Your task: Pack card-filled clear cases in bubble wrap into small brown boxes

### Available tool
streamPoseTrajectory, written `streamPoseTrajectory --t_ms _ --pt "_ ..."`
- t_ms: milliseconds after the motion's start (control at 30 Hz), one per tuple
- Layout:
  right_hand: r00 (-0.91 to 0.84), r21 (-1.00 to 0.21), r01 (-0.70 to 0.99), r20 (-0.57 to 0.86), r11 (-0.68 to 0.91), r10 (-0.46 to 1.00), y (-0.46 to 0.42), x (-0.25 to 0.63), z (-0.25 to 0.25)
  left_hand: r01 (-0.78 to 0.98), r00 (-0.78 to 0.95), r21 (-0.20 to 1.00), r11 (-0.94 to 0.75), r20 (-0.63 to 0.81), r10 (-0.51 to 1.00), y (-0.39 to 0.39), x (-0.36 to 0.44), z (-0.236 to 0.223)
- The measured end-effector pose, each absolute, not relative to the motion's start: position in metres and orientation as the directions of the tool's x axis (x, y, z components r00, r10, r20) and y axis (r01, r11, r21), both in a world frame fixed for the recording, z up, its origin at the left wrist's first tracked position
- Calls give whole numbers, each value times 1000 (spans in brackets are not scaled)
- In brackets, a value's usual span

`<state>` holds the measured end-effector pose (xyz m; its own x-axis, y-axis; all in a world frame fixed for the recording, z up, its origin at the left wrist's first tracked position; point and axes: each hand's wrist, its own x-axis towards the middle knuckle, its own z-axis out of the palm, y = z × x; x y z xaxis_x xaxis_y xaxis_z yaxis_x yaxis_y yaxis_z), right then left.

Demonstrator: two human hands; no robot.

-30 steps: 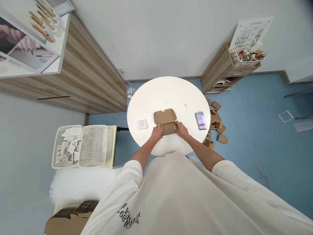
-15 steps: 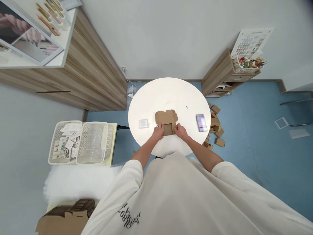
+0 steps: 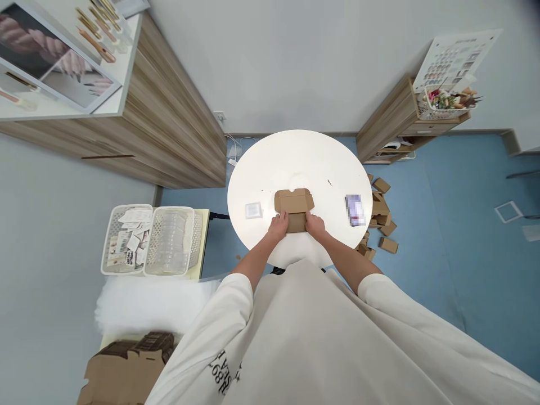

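A small brown cardboard box (image 3: 294, 201) lies on the round white table (image 3: 270, 160), its flapped lid spread open toward the far side. My left hand (image 3: 279, 225) grips the box's left side, fingers closed at the wall. On the opposite side, my right hand (image 3: 315, 224) holds the right wall the same way. Between both hands the box's brown base shows, with nothing visible in it. To the left of the box rests a flat clear plastic case (image 3: 253, 210). Over on the right lies a purple item (image 3: 355, 210), blurred out.
Several small cardboard boxes (image 3: 388, 244) lie on the blue floor right of the table. White baskets (image 3: 171, 273) with papers and clear plastic stand at left, near fluffy white material (image 3: 152, 304) and stacked flat cardboard (image 3: 122, 377). Wooden cabinets (image 3: 177, 112) stand against the wall.
Both hands have pressed in on the box's sides, and the right side flap that stood out now sits against the wall. The whole view has shifted slightly.
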<state>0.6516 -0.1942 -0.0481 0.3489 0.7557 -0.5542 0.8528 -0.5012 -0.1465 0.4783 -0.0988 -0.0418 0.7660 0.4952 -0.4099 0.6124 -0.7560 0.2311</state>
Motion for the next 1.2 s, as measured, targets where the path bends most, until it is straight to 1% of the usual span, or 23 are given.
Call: streamPoseTrajectory --t_ms 133,200,267,333,367,467,567,667,733,800,833,900,933,1000,1067,1100,1200 --pt "285 -216 856 -560 -469 778 -205 661 -43 614 768 251 -748 -411 492 -97 477 -46" --pt "274 -257 855 -514 -451 813 -213 666 -38 614 768 260 -745 -413 489 -96 477 -47" --pt "272 -269 868 -443 -416 854 -219 668 -34 616 767 267 -741 -415 488 -96 477 -48" --pt "232 -259 899 -405 -354 885 -221 666 -31 618 767 273 -738 -417 488 -96 477 -48" --pt "199 -250 914 -407 -318 891 -220 664 -31 617 768 275 -737 -414 488 -96 476 -47" --pt "123 -213 946 -459 -243 880 -214 657 -32 615 773 280 -737 -400 493 -97 475 -48" --pt "123 -157 961 -494 -227 860 -209 652 -33 613 779 302 -730 -385 495 -98 471 -48" --pt "133 -127 965 -511 -228 849 -205 651 -33 609 791 375 -699 -348 503 -97 461 -45" --pt "135 -127 964 -515 -232 847 -204 650 -32 624 780 439 -646 -298 551 -90 451 -42" --pt "139 -129 963 -518 -237 844 -203 650 -30 682 706 484 -548 -241 666 -78 439 -39" --pt "141 -129 962 -520 -240 843 -202 649 -29 733 628 495 -467 -229 744 -70 433 -39" --pt "147 -127 961 -523 -246 840 -201 648 -29 842 386 487 -234 -239 891 -53 419 -39" --pt "149 -125 960 -523 -249 839 -201 648 -28 876 252 471 -102 -268 930 -44 412 -41" --pt "154 -123 959 -524 -254 837 -201 647 -28 891 28 435 129 -336 942 -29 401 -45" --pt "158 -124 958 -527 -260 835 -201 647 -28 855 -100 414 312 -459 883 -19 392 -50" --pt "160 -125 957 -528 -262 834 -201 647 -28 828 -139 406 387 -520 843 -15 390 -53" --pt "162 -123 957 -528 -264 834 -201 647 -29 785 -165 406 468 -590 790 -9 388 -61"
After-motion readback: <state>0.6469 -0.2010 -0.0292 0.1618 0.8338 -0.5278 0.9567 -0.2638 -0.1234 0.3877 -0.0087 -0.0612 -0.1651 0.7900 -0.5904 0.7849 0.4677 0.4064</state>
